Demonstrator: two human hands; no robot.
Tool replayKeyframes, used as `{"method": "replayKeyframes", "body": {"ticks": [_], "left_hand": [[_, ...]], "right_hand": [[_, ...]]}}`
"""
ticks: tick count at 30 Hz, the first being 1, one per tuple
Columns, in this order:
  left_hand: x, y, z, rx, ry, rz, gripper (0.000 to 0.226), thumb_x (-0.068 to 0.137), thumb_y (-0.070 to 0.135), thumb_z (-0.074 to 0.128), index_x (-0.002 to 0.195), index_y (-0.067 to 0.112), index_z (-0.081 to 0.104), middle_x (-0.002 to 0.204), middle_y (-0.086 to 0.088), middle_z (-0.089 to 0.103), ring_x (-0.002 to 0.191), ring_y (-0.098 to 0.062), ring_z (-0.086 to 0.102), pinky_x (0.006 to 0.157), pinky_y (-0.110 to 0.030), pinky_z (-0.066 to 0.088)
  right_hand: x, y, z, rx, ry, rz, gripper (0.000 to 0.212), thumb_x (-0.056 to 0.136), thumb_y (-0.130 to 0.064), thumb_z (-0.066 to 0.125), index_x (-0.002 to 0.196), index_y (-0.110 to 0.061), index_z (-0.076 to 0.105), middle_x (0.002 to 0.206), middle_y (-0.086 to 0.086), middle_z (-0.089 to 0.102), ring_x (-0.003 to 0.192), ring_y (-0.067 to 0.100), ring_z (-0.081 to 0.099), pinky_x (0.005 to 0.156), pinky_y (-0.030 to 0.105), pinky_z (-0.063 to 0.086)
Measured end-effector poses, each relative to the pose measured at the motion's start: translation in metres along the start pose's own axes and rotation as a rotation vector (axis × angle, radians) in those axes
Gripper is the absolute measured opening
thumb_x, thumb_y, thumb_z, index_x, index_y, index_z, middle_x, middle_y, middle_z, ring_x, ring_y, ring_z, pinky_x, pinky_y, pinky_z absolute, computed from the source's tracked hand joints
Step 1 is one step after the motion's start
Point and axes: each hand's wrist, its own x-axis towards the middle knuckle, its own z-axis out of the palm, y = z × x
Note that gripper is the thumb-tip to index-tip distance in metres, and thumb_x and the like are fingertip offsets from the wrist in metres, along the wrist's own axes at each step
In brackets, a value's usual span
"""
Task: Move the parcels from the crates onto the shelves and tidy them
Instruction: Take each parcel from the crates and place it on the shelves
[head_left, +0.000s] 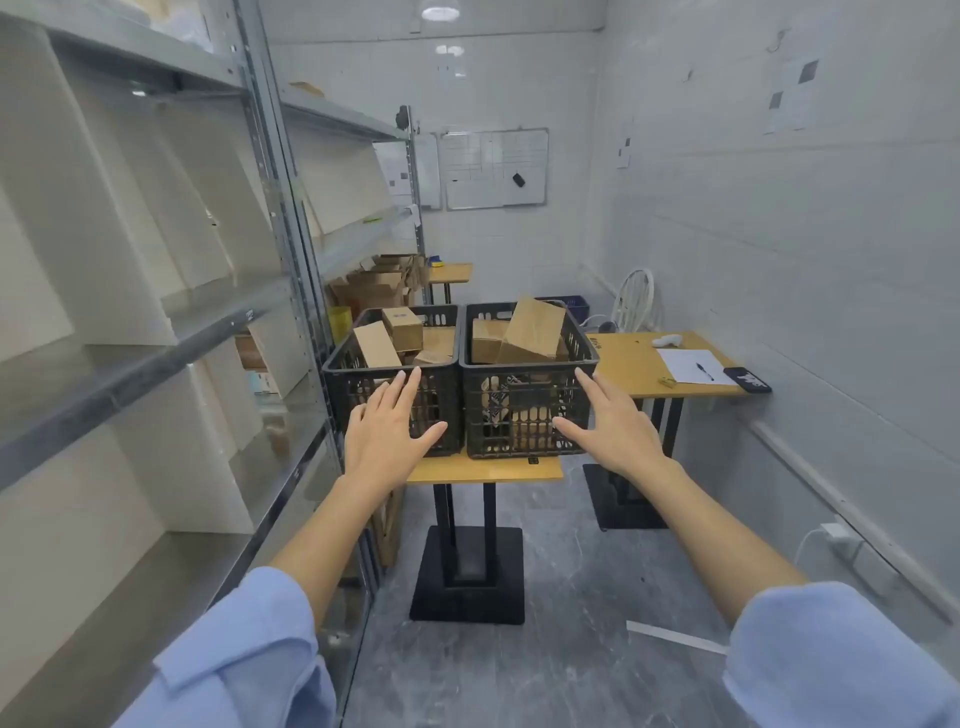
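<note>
My left hand (387, 431) is spread flat, fingers straight and thumb out to the side, and holds nothing. My right hand (608, 431) is the same: open, fingers straight, thumb pointing inward, nothing in it. Both are stretched out ahead of me with the backs facing me, and my light blue sleeves (244, 660) are pushed up on the forearms.

The left hand lies over the front wall of the left crate (363, 366), its fingertips level with the rim. The right hand lies over the near right corner of the right crate (524, 365). I cannot tell whether either hand touches the plastic.

The 2 black crates stand side by side, touching, on a small wooden table (483, 470) with a black post and base. The parcels are in the crates. In the left one a small brown box (402, 327) sits on top and a flat box (375, 345) leans beside it. In the right one a large box (535, 330) lies tilted across the others.

The metal shelves (156, 332) run along my left, split by white dividers. Farther along them sit some open cardboard boxes (374, 286).

To the right of the crates is a second table (639, 364) with a sheet of paper (685, 364), a pen (705, 371) on it, and a dark phone (747, 379) at the edge. A whiteboard (493, 169) hangs on the far wall.
</note>
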Motion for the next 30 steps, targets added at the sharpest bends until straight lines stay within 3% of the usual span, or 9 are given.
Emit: {"method": "replayKeyframes", "body": {"ticks": [10,30], "left_hand": [[0.074,0.010,0.052,-0.004,-0.020,0.020,0.078,0.093,0.067,0.037,0.157,0.032,0.008,0.163,0.004,0.015,0.149,-0.017,0.015,0.118,-0.041,0.017],[0.319,0.013,0.192,-0.091,-0.094,0.121,0.079,0.093,0.065,0.042,0.157,0.033,0.008,0.164,0.005,0.014,0.148,-0.018,0.021,0.118,-0.043,0.019]], "right_hand": [[0.082,0.033,0.022,-0.014,0.017,0.008,0.082,0.091,-0.064,0.049,0.157,-0.032,0.012,0.164,0.000,0.016,0.149,0.022,0.019,0.113,0.051,0.031],[0.321,0.089,0.103,0.034,0.012,0.091,0.082,0.091,-0.061,0.053,0.157,-0.031,0.014,0.163,0.002,0.020,0.147,0.023,0.024,0.114,0.046,0.033]]}}
